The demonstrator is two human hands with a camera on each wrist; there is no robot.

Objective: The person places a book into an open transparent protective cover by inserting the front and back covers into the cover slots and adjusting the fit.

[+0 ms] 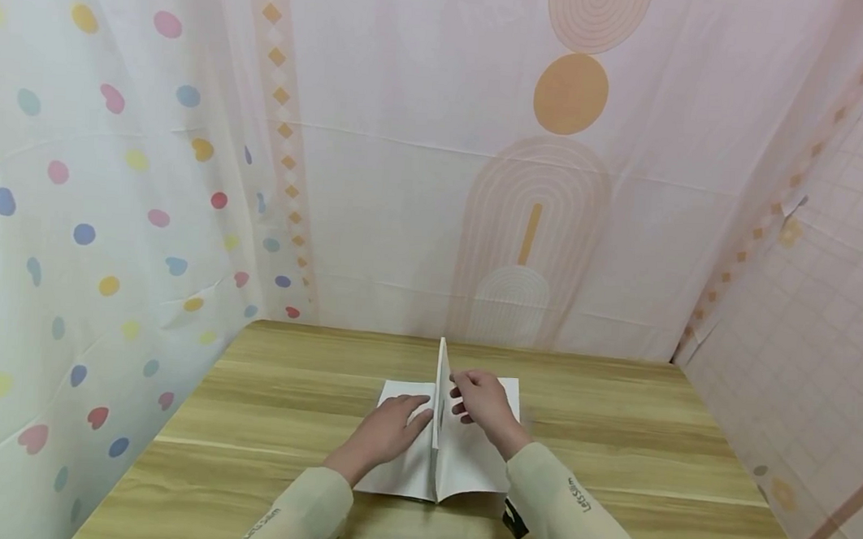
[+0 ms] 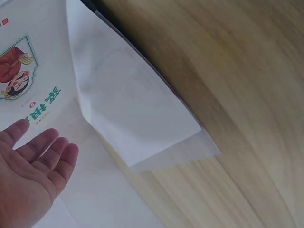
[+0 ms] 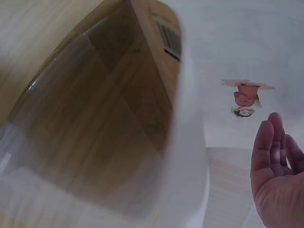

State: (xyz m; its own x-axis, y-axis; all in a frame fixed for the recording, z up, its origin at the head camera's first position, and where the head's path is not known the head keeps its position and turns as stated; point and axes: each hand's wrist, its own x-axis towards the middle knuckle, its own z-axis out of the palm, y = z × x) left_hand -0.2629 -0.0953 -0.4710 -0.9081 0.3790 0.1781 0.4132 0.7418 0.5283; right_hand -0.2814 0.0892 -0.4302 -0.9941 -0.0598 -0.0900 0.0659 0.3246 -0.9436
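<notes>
A white booklet-like item lies spread on the table, its left leaf (image 1: 404, 473) and right leaf (image 1: 474, 465) flat, with a thin white panel (image 1: 438, 408) upright between them. My left hand (image 1: 388, 430) reaches to the panel's left side, fingers extended. On its other side is my right hand (image 1: 486, 403), fingers loosely bent and gripping nothing. A printed cartoon figure (image 2: 16, 71) and green characters show beside the left hand. Another cartoon figure (image 3: 247, 99) appears near the right fingers. A clear plastic film (image 3: 95, 123) bows out in the right wrist view.
The wood-grain table (image 1: 284, 425) extends around the item. Patterned curtains (image 1: 383, 218) hang behind and along both sides. A small black object (image 1: 514, 520) shows by the right sleeve. A barcode (image 3: 169, 40) shows beyond the film.
</notes>
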